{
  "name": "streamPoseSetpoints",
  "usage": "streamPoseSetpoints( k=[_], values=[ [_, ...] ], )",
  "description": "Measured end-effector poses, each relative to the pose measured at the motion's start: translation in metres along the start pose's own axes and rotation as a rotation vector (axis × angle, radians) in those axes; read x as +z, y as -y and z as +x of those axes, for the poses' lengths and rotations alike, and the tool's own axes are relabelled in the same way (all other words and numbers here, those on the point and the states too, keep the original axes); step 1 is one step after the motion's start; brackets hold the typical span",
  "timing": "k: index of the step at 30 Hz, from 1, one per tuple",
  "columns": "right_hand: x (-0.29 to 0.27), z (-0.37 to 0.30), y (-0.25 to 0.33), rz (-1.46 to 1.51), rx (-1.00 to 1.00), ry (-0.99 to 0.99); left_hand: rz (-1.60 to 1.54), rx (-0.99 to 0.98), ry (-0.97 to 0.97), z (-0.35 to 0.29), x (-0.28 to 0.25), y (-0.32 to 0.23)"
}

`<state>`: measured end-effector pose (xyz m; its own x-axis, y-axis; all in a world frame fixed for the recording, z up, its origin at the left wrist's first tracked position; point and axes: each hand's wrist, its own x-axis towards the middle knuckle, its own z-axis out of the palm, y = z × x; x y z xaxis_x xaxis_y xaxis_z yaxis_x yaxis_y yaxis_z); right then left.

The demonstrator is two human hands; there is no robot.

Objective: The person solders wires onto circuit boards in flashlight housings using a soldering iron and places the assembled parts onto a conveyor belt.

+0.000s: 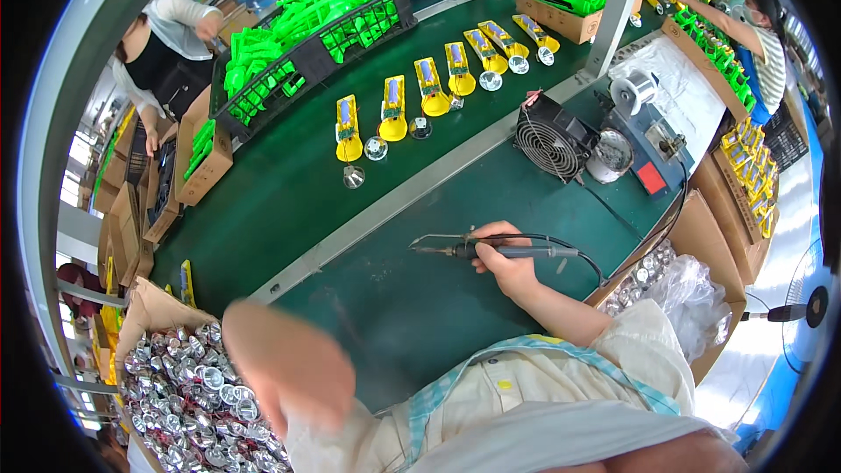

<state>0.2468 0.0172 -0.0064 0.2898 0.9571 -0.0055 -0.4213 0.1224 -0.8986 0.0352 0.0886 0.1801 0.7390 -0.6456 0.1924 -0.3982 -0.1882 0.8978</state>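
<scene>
My right hand (506, 264) is wrapped round a soldering iron (517, 251), its tip pointing left above the green work surface. A thin curved guide runs along the iron to near its tip, and a black cable trails back to the right. My left hand (276, 350) is a smear of motion beside a box of small silver reflector cups (197, 394); its fingers cannot be made out. Beyond the metal rail stand several yellow lamp housings (393, 114) in a row, with circuit boards inside and silver reflector cups (375, 149) beside most of them.
A black fan (550, 138) stands right of centre, next to a soldering station (659, 127) with a solder reel (632, 89). Green parts fill a black crate (315, 61) at the back. A metal post (618, 13) rises behind. Co-workers sit far left and far right.
</scene>
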Motion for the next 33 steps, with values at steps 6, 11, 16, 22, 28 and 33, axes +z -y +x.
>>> streamPoseSetpoints(
  k=[6, 11, 16, 22, 28, 33],
  values=[
    [0.011, 0.002, -0.008, -0.051, -0.022, 0.019, 0.292, 0.092, 0.051, 0.041, 0.058, -0.062],
    [0.005, 0.004, -0.014, -0.041, -0.049, -0.006, 0.724, 0.247, -0.121, 0.049, 0.098, -0.068],
    [0.008, 0.003, -0.013, -0.034, -0.066, 0.004, 0.639, 0.142, -0.061, 0.026, 0.136, -0.103],
    [0.004, 0.003, -0.014, -0.021, -0.056, -0.018, 0.525, 0.036, -0.010, 0.029, 0.095, -0.111],
    [0.005, 0.006, -0.014, 0.000, -0.033, -0.031, 0.424, -0.056, 0.067, 0.068, 0.057, -0.091],
    [0.005, 0.009, -0.008, -0.019, -0.023, -0.018, 0.325, -0.127, 0.118, 0.097, 0.042, -0.072]
  ],
)
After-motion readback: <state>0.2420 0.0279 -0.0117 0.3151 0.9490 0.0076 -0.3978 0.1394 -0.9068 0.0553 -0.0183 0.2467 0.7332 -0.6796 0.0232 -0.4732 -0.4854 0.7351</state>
